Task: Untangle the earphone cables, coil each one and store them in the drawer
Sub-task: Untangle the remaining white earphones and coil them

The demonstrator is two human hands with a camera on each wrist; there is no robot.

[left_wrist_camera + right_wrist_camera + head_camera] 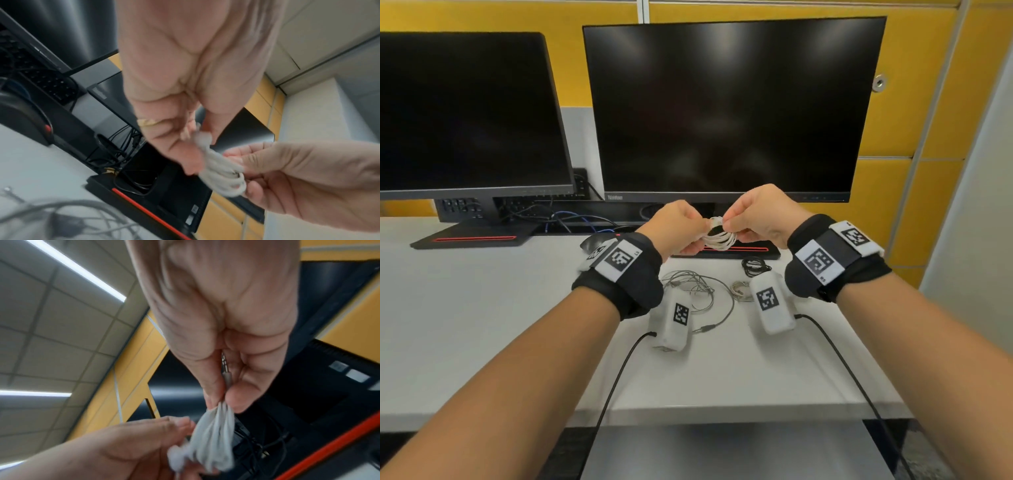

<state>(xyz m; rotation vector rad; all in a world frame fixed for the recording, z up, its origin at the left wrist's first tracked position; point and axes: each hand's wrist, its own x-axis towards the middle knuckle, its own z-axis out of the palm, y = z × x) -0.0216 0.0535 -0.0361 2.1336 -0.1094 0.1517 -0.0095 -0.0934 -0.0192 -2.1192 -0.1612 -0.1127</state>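
Both hands are raised above the desk (482,308) in front of the right monitor (732,109), and between them they hold a white coil (719,236) of earphone cable. From the head view the left hand (681,226) and right hand (760,216) show mostly as curled backs, with the coil hanging between the fingertips. The left wrist view shows more: the left hand (185,97) pinches the earbud end of the coil (222,177) between thumb and fingers, while the right hand (298,175) curls round its far side. Only the right wrist view shows the jack plug (226,369), lying up inside the right hand (226,313) between thumb and forefinger, which pinch the top of the coil (211,439); the left hand (123,449) grips the earbuds at the bottom, though that part is blurred. On the desk, seen clearly only from the head view, lie a loose grey tangle (698,291), a small black coil (755,265) and a pale coil (741,289) partly hidden behind a wrist camera (770,301). The grey tangle (68,216) is a blurred smear in the left wrist view. A second monitor (465,113) is cut off at the left edge. A grey surface (736,448) shows below the desk edge; whether it is the drawer cannot be told.
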